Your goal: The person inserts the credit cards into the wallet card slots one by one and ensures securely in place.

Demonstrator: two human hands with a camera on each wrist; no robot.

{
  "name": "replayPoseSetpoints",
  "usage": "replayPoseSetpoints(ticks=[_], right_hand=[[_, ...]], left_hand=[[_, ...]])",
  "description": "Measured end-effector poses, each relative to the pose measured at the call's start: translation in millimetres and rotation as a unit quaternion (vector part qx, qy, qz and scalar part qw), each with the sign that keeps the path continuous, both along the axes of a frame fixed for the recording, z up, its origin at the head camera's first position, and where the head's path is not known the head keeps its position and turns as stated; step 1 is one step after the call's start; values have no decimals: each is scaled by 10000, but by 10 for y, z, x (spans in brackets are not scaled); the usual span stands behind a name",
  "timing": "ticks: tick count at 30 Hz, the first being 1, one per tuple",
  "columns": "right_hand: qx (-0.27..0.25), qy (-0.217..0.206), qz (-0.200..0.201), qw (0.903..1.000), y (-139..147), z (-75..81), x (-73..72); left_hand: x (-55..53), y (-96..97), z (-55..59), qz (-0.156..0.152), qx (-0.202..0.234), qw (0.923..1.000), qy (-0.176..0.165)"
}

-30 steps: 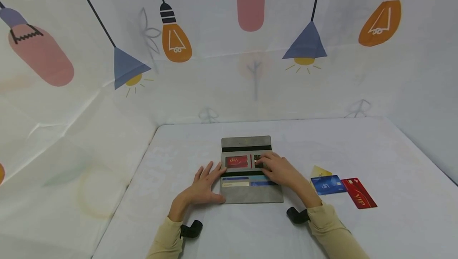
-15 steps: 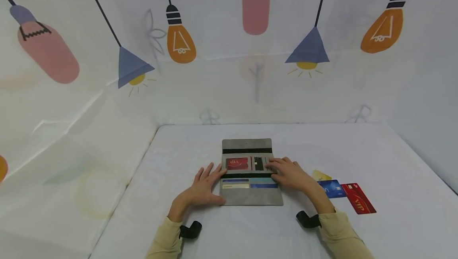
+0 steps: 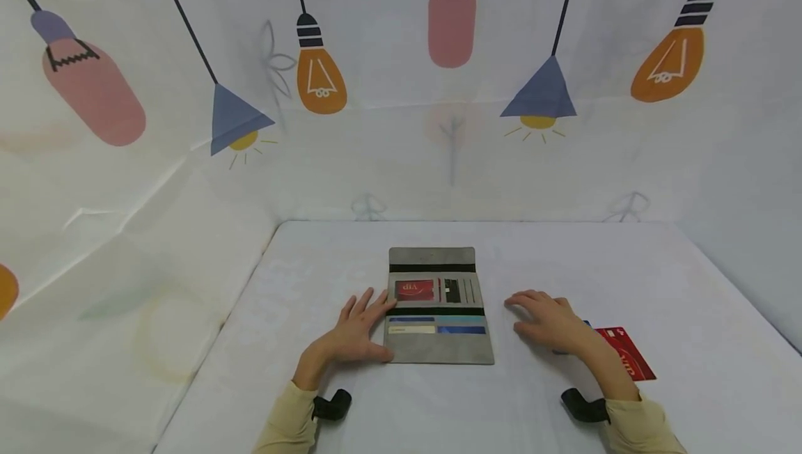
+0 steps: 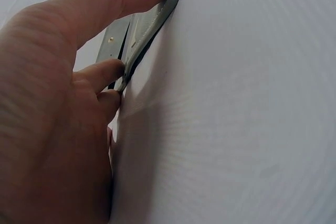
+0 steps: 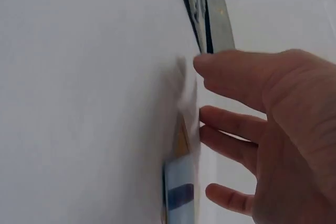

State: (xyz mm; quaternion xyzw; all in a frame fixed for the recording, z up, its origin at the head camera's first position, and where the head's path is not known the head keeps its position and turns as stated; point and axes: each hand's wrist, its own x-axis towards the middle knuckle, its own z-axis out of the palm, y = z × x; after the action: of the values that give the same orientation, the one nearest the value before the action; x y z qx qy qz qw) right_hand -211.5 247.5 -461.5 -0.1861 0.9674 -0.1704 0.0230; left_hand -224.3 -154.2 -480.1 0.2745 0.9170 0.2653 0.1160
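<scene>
An unfolded grey wallet (image 3: pixel 438 351) lies flat on the white table, with several cards in its slots, among them a red VIP card (image 3: pixel 414 290). My left hand (image 3: pixel 354 332) rests at the wallet's left edge, fingers spread; in the left wrist view its thumb and fingertips (image 4: pixel 113 71) touch that edge. To the right of the wallet, my right hand (image 3: pixel 551 322) is over the table with relaxed fingers and holds nothing. Beneath and behind it lie loose cards: a red card (image 3: pixel 628 355) and a blue card (image 5: pixel 181 187), both partly hidden by the hand and forearm in the head view.
The white table (image 3: pixel 338 252) has its left edge beside a white sheet hung as a wall (image 3: pixel 388 154), printed with lamps and bulbs. A black wrist device (image 3: pixel 333 405) sits on the left wrist, another black device (image 3: pixel 584 406) on the right.
My right hand has left the wallet's upper card slots and moved right, over the loose cards, covering the yellow one. My left hand stays at the wallet's left edge. The head view has tilted slightly.
</scene>
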Motion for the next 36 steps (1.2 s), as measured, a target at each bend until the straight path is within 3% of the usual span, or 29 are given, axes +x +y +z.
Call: replayPoseSetpoints(ticks=[7,13,18,22,27,30,36], right_hand=[[-367,-556,101,9977,370,112,145],[-700,-1388,71,9878,674,165,241],[-910,-1696,106,9813,786,150,269],[-755,-1488,-93,9859,847,133,260],[-450,-605,-388,9964,882,68,196],[-350,-240,-523,9977,879,22,156],[-247,-1,-532,9983,865,-17,123]], left_hand=[[-6,-1,-16,5,-13,10000,-15],[-12,-7,-22,0,-88,10000,6],[-12,-12,-13,-54,-64,10000,27],[-9,-12,-9,-70,-25,10000,32],[-13,-12,-10,-82,-39,9999,104],[-13,-5,-3,-107,-38,9999,95],[-12,-11,-14,-108,-56,9999,87]])
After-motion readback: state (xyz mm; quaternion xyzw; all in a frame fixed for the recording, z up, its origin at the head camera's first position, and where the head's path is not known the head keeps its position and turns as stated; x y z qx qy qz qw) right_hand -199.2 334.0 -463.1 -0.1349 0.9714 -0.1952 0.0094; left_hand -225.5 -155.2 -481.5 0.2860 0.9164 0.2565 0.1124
